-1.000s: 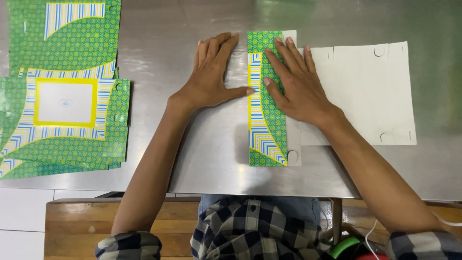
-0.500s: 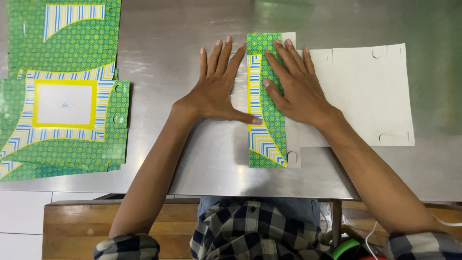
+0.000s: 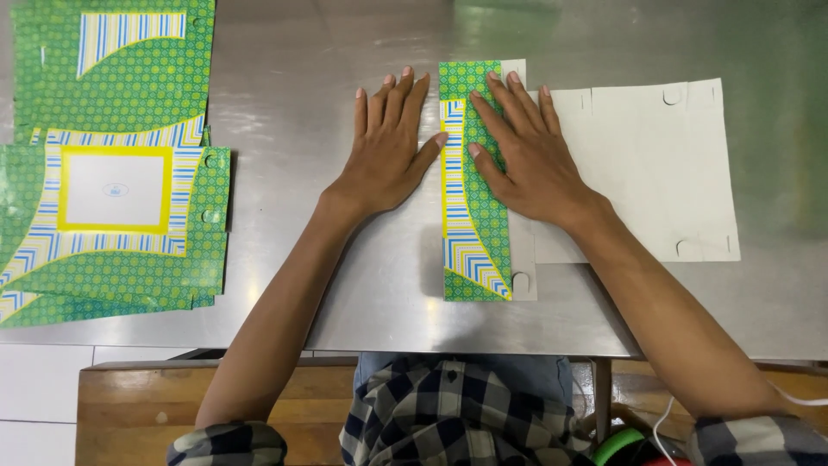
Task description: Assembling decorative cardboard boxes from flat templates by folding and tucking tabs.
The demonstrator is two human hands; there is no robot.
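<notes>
On the worktop, head view: a steel worktop point(image 3: 345, 293) carries flat printed card pieces; no container stands on it.
Folded flap: a narrow green dotted flap point(image 3: 473, 185) with blue, white and yellow stripes lies folded over the left edge of a plain white card sheet point(image 3: 642, 168), running from the far side toward the person.
White card sheet: printed side down, flat, with small half-round notches along its far and near edges; a grey tab with a round notch shows just beside the flap's near end.
Left hand: the left hand point(image 3: 388, 151) lies flat, palm down, fingers spread and gripping nothing, on bare steel just left of the flap; its thumb tip touches the flap's left edge.
Right hand: the right hand point(image 3: 522, 155) is also flat and spread, holding nothing, pressing down across the flap's upper half and onto the white sheet.
Stack at left: a pile of unfolded green card blanks point(image 3: 112, 224) lies well apart from both hands, the top one showing a white rectangle in a yellow frame.
Second blank: another green blank point(image 3: 129, 65) with a striped panel lies beyond the pile.
</notes>
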